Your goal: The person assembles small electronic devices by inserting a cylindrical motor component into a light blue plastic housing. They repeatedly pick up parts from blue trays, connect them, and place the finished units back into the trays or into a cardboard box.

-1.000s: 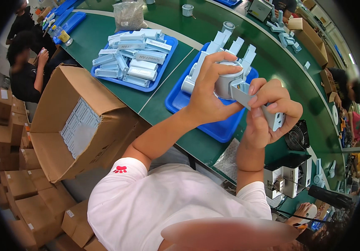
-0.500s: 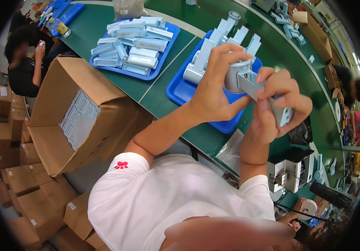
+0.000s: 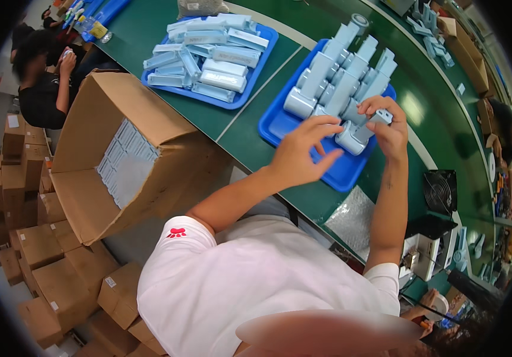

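Note:
My right hand is closed on the handle end of a light blue plastic fan body with a rounded head. That head is low over the near right part of a blue tray; whether it touches the tray I cannot tell. Just left of it, my left hand holds nothing, its thumb and fingers spread apart. Several similar fan bodies lie side by side in the tray, handles pointing away from me.
A second blue tray holds a pile of long light blue plastic parts. An open cardboard box with stacked parts stands at the left. Bubble wrap lies at the table's near edge, with a black fan beyond it.
The fan body has come down from in front of me to the tray in my right hand, its head now turned toward me. My left hand has let go of it and drawn back.

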`<action>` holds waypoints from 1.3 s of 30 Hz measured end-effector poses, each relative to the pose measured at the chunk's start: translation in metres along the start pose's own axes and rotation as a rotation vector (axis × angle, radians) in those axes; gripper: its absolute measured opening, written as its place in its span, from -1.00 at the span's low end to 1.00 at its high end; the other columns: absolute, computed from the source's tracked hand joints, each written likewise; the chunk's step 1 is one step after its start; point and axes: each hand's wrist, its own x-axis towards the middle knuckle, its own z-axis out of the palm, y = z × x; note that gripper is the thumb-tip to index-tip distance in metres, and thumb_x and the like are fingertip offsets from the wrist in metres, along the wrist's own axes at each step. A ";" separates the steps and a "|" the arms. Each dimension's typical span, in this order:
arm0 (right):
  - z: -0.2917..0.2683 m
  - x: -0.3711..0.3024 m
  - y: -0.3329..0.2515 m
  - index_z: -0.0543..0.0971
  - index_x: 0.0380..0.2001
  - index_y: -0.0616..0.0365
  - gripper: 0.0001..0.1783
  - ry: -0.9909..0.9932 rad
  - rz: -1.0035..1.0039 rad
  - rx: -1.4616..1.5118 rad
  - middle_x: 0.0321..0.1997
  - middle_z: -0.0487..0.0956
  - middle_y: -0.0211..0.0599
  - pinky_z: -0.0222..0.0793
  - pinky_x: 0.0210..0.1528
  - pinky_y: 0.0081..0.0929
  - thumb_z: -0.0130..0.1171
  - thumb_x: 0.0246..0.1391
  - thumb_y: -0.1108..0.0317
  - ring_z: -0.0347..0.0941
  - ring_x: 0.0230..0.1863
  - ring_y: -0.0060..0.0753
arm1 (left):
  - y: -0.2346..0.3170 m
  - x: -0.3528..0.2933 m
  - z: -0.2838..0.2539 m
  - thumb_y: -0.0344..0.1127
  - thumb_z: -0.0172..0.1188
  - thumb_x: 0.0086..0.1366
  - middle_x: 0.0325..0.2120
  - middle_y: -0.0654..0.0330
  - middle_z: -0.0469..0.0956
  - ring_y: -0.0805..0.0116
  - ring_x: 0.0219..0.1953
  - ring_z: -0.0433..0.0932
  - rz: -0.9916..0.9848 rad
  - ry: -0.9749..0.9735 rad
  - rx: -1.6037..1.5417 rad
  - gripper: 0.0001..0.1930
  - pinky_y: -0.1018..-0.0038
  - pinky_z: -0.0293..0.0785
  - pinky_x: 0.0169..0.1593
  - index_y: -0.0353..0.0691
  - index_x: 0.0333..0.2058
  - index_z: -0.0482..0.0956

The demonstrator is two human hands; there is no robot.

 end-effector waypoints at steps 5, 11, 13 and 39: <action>-0.021 0.027 -0.024 0.61 -0.13 0.34 -0.66 0.199 -0.135 -0.301 -0.06 0.65 -0.11 0.30 0.32 -0.20 0.14 -0.04 0.70 0.52 0.09 -0.24 | -0.064 0.000 -0.073 -0.53 0.38 0.12 -0.22 0.22 0.59 0.47 -0.36 0.53 0.129 0.444 0.465 -0.76 0.56 0.35 -0.39 -0.17 -0.21 0.67; -0.140 0.116 0.007 0.62 -0.09 0.26 -0.76 0.391 0.009 -0.604 -0.09 0.66 -0.26 0.46 0.10 -0.47 0.13 0.16 0.59 0.60 -0.04 -0.43 | -0.098 -0.009 -0.116 -0.51 0.38 0.09 -0.23 0.12 0.57 0.09 -0.16 0.54 0.108 0.557 0.862 -0.77 0.28 0.43 -0.07 -0.19 -0.24 0.65; -0.177 0.156 0.045 0.62 -0.06 0.17 -0.67 0.235 0.137 -0.863 -0.10 0.66 -0.24 0.46 0.11 -0.44 0.17 0.06 0.51 0.60 -0.05 -0.41 | -0.105 -0.010 -0.118 -0.50 0.38 0.09 -0.22 0.13 0.57 0.10 -0.17 0.54 0.084 0.535 0.856 -0.77 0.29 0.42 -0.08 -0.18 -0.24 0.65; -0.057 0.090 -0.079 0.42 0.24 0.29 -0.16 0.105 -0.172 0.224 0.40 0.29 0.22 0.39 0.28 -0.03 0.32 0.08 -0.13 0.35 0.35 0.12 | 0.000 0.028 -0.126 -0.73 0.33 0.14 -0.05 0.13 0.47 0.35 -0.09 0.59 0.474 0.669 -0.001 -0.54 0.46 0.53 0.09 -0.31 0.00 0.44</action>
